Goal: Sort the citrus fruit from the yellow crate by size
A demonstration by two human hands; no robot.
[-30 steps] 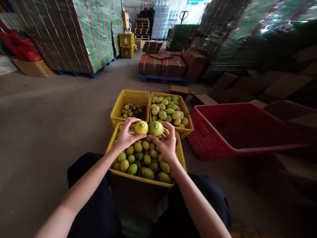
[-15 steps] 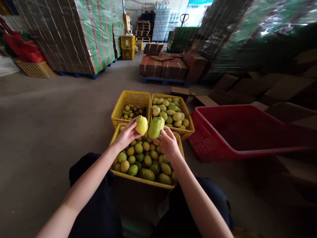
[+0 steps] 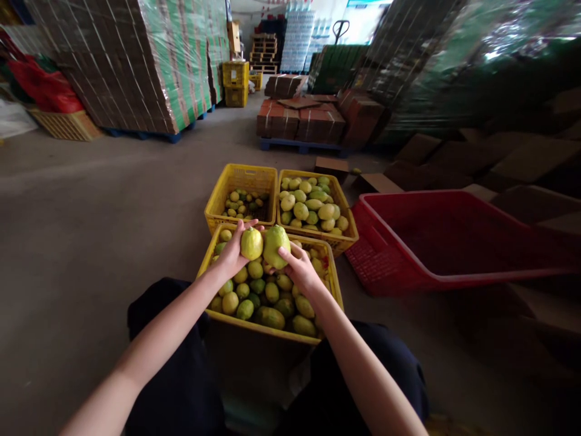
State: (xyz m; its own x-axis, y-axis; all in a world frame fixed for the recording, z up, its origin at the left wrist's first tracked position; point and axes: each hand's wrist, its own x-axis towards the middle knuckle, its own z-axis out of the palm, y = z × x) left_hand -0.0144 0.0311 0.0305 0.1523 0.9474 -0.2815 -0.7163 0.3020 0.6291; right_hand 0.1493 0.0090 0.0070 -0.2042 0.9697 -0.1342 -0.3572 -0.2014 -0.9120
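My left hand [image 3: 233, 253] is closed around a yellow lemon [image 3: 251, 244]. Beside it, my right hand [image 3: 301, 266] grips a larger, greener lemon [image 3: 276, 247], thumb on its near side. The two fruits are held close together above the front yellow crate [image 3: 272, 332], which is full of yellow and green lemons [image 3: 271, 293]. Behind it on the left, another yellow crate [image 3: 218, 203] has small fruits [image 3: 238, 203] at its bottom. To the right of that, a third yellow crate [image 3: 347, 242] is filled with large pale lemons [image 3: 301, 211].
A red plastic crate [image 3: 363, 260] stands on the floor to the right, with loose cardboard [image 3: 422, 157] behind it. Flattened boxes lie on a blue pallet [image 3: 304, 147] ahead. Wrapped stacks [image 3: 181, 66] rise at left and right.
Both hands have come down and slightly left with their lemons. The greener lemon has turned more upright, and my left fingers now reach behind the yellow one.
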